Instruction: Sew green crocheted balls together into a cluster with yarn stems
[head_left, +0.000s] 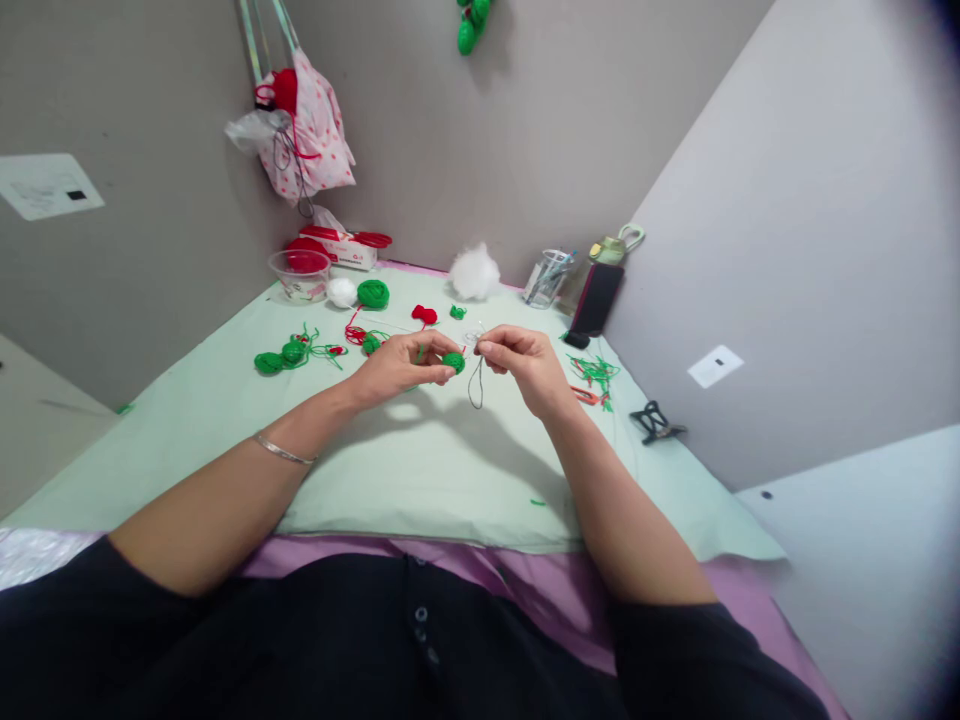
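My left hand (406, 364) grips a small green crocheted ball (453, 362) between thumb and fingers, above the middle of the table. Close to its right, my right hand (517, 360) is closed in a pinch. From its fingertips hangs a thin dark cord loop (475, 388). A short bit of red yarn shows by the ball's top; whether it is joined to the ball I cannot tell. Just behind the hands lie a red crocheted bow (424, 316) and a small green knotted piece (458, 312). More green crocheted pieces (292, 352) with loose yarn ends lie left of my left hand.
At the back stand a clear plastic tub (300, 275), a green yarn ball (373, 293), white stuffing (474, 272), a pen cup (549, 278), a bottle and a leaning phone (598, 300). Green yarn scraps (596, 372) and a black claw clip (655, 422) lie right. Partitions enclose the table.
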